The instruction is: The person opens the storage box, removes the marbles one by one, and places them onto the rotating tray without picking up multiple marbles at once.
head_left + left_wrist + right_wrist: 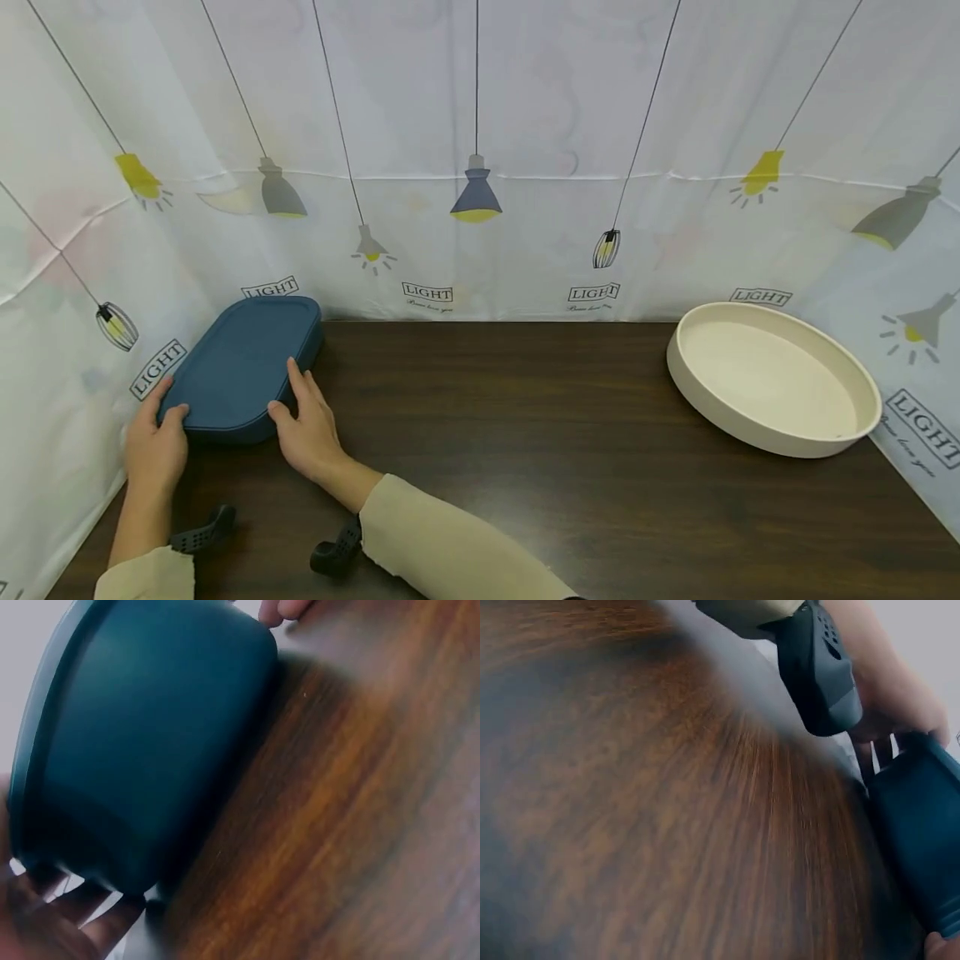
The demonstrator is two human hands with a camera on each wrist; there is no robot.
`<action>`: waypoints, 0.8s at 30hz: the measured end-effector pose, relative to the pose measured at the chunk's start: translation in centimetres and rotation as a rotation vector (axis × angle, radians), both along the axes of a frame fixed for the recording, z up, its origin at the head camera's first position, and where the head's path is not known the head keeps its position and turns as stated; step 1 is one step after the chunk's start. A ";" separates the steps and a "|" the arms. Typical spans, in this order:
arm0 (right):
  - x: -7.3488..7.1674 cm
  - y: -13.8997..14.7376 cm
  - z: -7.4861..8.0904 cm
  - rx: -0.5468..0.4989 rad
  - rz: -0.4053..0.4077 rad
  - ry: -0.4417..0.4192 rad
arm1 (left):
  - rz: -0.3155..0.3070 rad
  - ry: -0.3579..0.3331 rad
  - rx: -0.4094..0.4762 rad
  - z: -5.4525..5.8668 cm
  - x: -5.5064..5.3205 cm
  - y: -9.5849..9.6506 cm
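Observation:
A dark blue lidded box with rounded corners lies at the far left of the table, set slantwise close to the cloth. My left hand grips its near left corner, thumb near the lid's edge; in the left wrist view its fingers wrap round the box's end. On the opposite side, my right hand holds the right edge near the front corner, with the thumb on the near side and the fingers along the long side. Whether the underside of the box touches the table fully, I cannot tell.
A round cream tray with a raised rim stands at the far right of the dark wooden table. White cloth printed with lamps hangs along the back and both sides. Black wrist mounts sit below the hands.

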State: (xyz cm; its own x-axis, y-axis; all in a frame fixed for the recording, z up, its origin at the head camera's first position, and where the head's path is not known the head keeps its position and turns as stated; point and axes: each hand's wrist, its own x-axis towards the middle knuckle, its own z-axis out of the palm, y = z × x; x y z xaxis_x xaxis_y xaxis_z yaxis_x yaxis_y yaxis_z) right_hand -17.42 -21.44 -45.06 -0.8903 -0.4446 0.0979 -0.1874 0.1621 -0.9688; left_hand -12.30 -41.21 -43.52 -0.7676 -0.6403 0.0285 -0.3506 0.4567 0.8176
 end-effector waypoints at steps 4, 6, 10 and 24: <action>-0.3 0.2 -0.4 0.030 -0.005 0.018 | -0.026 0.008 0.014 -0.5 0.2 0.1; -0.5 0.4 -0.6 0.032 -0.009 0.040 | -0.028 0.015 0.023 -0.6 0.2 0.3; -1.1 0.8 -1.1 0.007 -0.016 0.110 | -0.023 0.036 0.024 -0.7 -0.2 0.5; -1.5 2.7 -2.1 0.016 -0.065 0.243 | -0.029 0.050 -0.028 -1.3 -0.8 1.2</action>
State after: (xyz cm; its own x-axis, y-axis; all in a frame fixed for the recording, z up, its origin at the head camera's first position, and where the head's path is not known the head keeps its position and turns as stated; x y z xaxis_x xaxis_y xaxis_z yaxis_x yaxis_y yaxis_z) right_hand -18.93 -18.78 -47.14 -0.8681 -0.3908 0.3061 -0.4036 0.1966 -0.8936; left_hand -13.08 -39.97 -44.77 -0.7830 -0.6163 0.0845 -0.2963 0.4890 0.8204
